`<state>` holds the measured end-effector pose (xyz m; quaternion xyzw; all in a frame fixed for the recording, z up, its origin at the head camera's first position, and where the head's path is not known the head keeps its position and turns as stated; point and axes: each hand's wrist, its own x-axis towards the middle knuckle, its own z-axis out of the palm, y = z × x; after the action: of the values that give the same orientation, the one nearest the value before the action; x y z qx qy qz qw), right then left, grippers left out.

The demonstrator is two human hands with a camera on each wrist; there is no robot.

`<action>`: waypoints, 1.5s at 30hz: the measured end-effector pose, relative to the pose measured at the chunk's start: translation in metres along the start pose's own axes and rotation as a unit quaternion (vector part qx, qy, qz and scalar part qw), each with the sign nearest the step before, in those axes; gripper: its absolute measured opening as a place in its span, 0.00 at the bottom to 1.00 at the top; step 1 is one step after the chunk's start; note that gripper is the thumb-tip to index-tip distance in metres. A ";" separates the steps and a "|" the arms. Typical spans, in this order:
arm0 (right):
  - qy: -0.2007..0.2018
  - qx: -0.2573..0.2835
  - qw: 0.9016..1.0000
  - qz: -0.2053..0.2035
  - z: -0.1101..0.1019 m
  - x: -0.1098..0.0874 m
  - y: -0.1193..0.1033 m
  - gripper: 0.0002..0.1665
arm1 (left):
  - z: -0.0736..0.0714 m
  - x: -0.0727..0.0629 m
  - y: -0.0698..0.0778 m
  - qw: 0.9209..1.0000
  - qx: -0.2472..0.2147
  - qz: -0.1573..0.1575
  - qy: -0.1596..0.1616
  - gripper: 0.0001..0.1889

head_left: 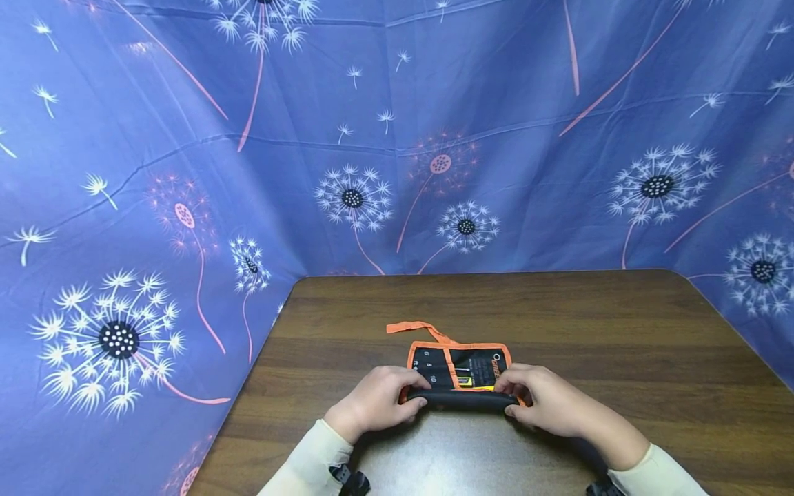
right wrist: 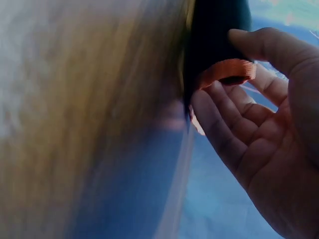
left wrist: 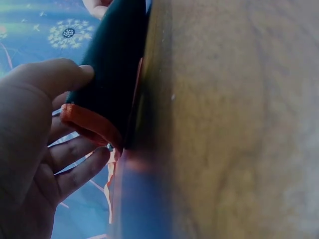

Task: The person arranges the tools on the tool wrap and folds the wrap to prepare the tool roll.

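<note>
A black tool roll [head_left: 466,400] with orange edging lies on the table, its near edge folded over into a thick tube. My left hand [head_left: 380,399] pinches the left end of that tube, thumb on the near side. At the other end, my right hand [head_left: 548,401] holds it the same way. The flat back part shows white numbers, a printed label and a yellow strip. From its far edge an orange strap [head_left: 414,326] stretches to the left. Both wrist views show a thumb on the black fabric [left wrist: 112,55] beside the orange-trimmed open end [right wrist: 232,67]; what is inside stays hidden.
The brown wooden table [head_left: 589,310] has rounded far corners. Behind it and to the left hangs a blue cloth [head_left: 533,207] with a dandelion pattern. Dark straps with cameras [head_left: 351,480] sit at both wrists.
</note>
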<state>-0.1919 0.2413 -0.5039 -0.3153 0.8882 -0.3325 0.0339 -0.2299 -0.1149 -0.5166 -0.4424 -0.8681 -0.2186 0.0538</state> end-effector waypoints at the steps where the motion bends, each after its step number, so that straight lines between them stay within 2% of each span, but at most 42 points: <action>1: 0.000 0.004 1.000 -0.001 -0.001 0.000 0.000 0.17 | -0.001 0.000 0.000 1.000 -0.003 -0.003 0.001 0.08; 7: 0.002 -0.001 1.000 0.009 -0.006 0.002 0.001 0.13 | -0.003 0.003 -0.001 0.999 -0.023 -0.028 0.005 0.08; 11: 0.019 -0.002 1.000 0.012 -0.007 0.003 0.003 0.13 | -0.001 0.005 -0.002 0.998 -0.024 -0.046 0.017 0.10; 14: 0.032 0.019 0.999 0.012 -0.007 0.005 0.005 0.12 | 0.000 0.008 -0.002 0.998 -0.020 -0.063 0.024 0.11; 19: 0.030 0.067 0.997 0.025 -0.006 0.009 0.008 0.11 | 0.002 0.011 -0.004 0.995 -0.034 -0.086 0.033 0.10; 23: 0.016 0.086 0.995 0.042 -0.005 0.013 0.011 0.10 | 0.004 0.012 -0.008 0.995 -0.036 -0.080 0.055 0.08; 28: 0.006 0.101 0.993 0.066 -0.006 0.019 0.015 0.10 | 0.006 0.015 -0.014 0.992 -0.023 -0.051 0.109 0.06; 31: 0.003 0.091 0.993 0.080 -0.007 0.021 0.016 0.10 | 0.007 0.017 -0.017 0.991 -0.022 -0.038 0.127 0.04; 36: 0.008 0.065 0.993 0.094 -0.007 0.023 0.016 0.10 | 0.006 0.017 -0.019 0.992 -0.011 -0.029 0.121 0.03; 40: 0.067 0.018 0.996 0.055 -0.004 0.024 0.017 0.12 | 0.003 0.015 -0.018 0.995 -0.006 -0.036 0.098 0.09; 43: 0.115 -0.022 0.993 0.017 -0.001 0.024 0.018 0.15 | 0.002 0.012 -0.018 0.996 -0.004 -0.041 0.074 0.18; 45: 0.123 -0.030 0.992 0.009 0.000 0.024 0.018 0.16 | 0.002 0.011 -0.019 0.997 0.002 -0.041 0.060 0.23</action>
<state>-0.2211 0.2378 -0.5113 -0.2650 0.8981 -0.3412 -0.0826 -0.2513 -0.1153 -0.5215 -0.3923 -0.8814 -0.2446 0.0974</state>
